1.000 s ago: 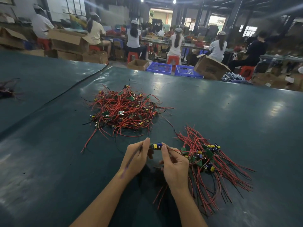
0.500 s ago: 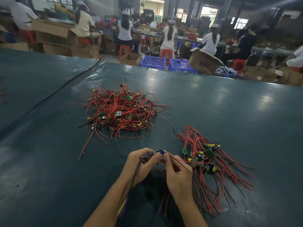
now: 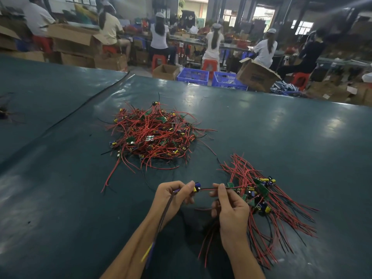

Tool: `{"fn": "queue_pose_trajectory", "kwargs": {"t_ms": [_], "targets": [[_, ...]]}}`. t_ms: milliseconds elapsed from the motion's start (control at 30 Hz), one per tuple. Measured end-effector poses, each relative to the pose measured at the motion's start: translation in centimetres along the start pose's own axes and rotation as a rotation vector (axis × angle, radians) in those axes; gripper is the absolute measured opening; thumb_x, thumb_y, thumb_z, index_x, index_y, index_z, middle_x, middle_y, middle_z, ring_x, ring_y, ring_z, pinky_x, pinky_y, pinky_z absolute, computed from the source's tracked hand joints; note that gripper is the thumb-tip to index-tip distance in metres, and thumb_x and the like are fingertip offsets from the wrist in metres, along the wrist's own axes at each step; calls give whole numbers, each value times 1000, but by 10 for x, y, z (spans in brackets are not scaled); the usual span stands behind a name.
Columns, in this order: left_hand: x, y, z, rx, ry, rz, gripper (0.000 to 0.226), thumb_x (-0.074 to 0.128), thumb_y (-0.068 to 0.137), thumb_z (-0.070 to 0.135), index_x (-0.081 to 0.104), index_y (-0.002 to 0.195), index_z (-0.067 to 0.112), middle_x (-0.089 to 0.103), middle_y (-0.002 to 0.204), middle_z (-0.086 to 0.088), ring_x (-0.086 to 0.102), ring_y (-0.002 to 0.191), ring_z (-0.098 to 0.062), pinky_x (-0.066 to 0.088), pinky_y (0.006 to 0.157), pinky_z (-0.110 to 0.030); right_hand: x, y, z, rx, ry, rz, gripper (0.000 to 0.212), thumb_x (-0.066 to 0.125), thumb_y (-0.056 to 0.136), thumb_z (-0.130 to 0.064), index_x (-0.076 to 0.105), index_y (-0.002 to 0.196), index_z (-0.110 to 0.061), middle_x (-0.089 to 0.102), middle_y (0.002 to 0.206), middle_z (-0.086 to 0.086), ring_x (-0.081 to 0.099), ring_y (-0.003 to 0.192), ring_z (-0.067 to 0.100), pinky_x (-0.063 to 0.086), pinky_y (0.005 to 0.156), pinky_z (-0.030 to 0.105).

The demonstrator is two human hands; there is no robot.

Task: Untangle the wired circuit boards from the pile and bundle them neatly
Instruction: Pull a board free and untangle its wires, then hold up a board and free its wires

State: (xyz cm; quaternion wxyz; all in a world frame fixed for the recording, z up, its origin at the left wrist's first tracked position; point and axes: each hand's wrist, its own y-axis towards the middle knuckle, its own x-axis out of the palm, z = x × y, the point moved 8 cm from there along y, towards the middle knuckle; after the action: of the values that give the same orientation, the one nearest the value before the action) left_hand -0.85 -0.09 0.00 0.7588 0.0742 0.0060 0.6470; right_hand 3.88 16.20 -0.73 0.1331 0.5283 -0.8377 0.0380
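Note:
A tangled pile [image 3: 155,137] of red-wired green circuit boards lies in the middle of the dark green table [image 3: 281,141]. To its right, near me, the sorted bundle [image 3: 261,198] lies with wires roughly parallel. My left hand [image 3: 175,195] pinches one small circuit board [image 3: 196,187] with a blue and yellow part. A dark strip runs from this hand down along my forearm. My right hand [image 3: 231,208] pinches that board's red and black wires [image 3: 207,188], stretched taut between both hands, and also holds further wires hanging below it.
Another small wire clump [image 3: 5,115] sits at the far left edge. Beyond the table's far edge stand cardboard boxes [image 3: 255,77], blue crates [image 3: 193,75], red stools and several seated people at other benches.
My hands have drawn apart, the right one sliding along the wires so that they now stretch straight from the board. The camera has tilted slightly.

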Motion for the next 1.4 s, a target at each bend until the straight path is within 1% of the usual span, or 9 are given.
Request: {"fn": "queue_pose_trajectory", "kwargs": {"t_ms": [200, 333, 467, 600, 767, 1000, 1133, 1267, 1400], "targets": [[3, -2, 0, -14, 27, -21, 37, 63, 80, 39, 68, 65, 6, 67, 58, -5, 61, 54, -10, 48, 57, -17, -2, 4, -9, 34, 93, 82, 25, 58, 94, -21, 78, 79, -19, 67, 68, 3, 49, 44, 10, 41, 38, 22], [-8, 3, -3, -55, -20, 63, 36, 63, 79, 44, 68, 60, 14, 65, 59, -8, 58, 55, -13, 47, 57, -22, 16, 12, -30, -67, -30, 13, 27, 58, 96, -19, 77, 78, -21, 69, 67, 2, 52, 45, 10, 44, 40, 20], [-16, 5, -2, -103, -188, 95, 35, 64, 78, 41, 58, 57, 14, 58, 58, -5, 50, 52, -13, 42, 53, -21, 26, 20, -37, -121, -52, -9, 24, 58, 96, -18, 76, 79, -19, 69, 68, 4, 54, 47, 11, 44, 40, 21], [-25, 9, -7, -179, -465, 146, 25, 64, 79, 31, 54, 63, 15, 56, 61, -5, 50, 52, -14, 41, 49, -23, 17, 15, -12, -7, 40, 65, 27, 56, 96, -19, 76, 79, -20, 72, 73, 3, 60, 55, 10, 45, 41, 21], [-21, 10, -7, -109, -272, 185, 28, 48, 98, 20, 61, 75, 9, 62, 68, -6, 55, 58, -17, 44, 52, -23, 13, 13, -2, 31, 34, 81, 24, 52, 98, -20, 72, 86, -15, 73, 77, 5, 67, 64, 12, 48, 43, 22], [-35, 8, -12, -173, -415, 322, 34, 50, 97, 27, 62, 71, 9, 69, 74, -3, 63, 58, -12, 48, 48, -21, 15, 12, -2, 15, 10, 58, 23, 46, 101, -24, 64, 91, -15, 74, 86, 4, 71, 72, 16, 50, 42, 24], [-35, 11, -17, -242, -482, 305, 29, 52, 96, 27, 58, 78, 5, 76, 92, -4, 69, 65, -13, 52, 50, -20, 17, 13, 0, 27, 31, 28, 23, 43, 101, -28, 59, 92, -14, 76, 95, 10, 74, 79, 27, 53, 44, 25], [-34, 13, -20, -287, -493, 270, 36, 52, 96, 28, 53, 65, 9, 75, 88, -11, 68, 61, -16, 53, 51, -22, 15, 15, 3, 54, 50, 37, 26, 47, 96, -37, 59, 94, -13, 76, 88, 14, 74, 78, 30, 54, 44, 26], [-28, 12, -23, -332, -522, 212, 36, 48, 98, 28, 60, 69, 11, 74, 80, -11, 68, 59, -18, 54, 51, -23, 14, 15, 5, 71, 56, 52, 27, 47, 96, -36, 58, 94, -12, 76, 87, 14, 74, 77, 30, 54, 44, 25]]}}
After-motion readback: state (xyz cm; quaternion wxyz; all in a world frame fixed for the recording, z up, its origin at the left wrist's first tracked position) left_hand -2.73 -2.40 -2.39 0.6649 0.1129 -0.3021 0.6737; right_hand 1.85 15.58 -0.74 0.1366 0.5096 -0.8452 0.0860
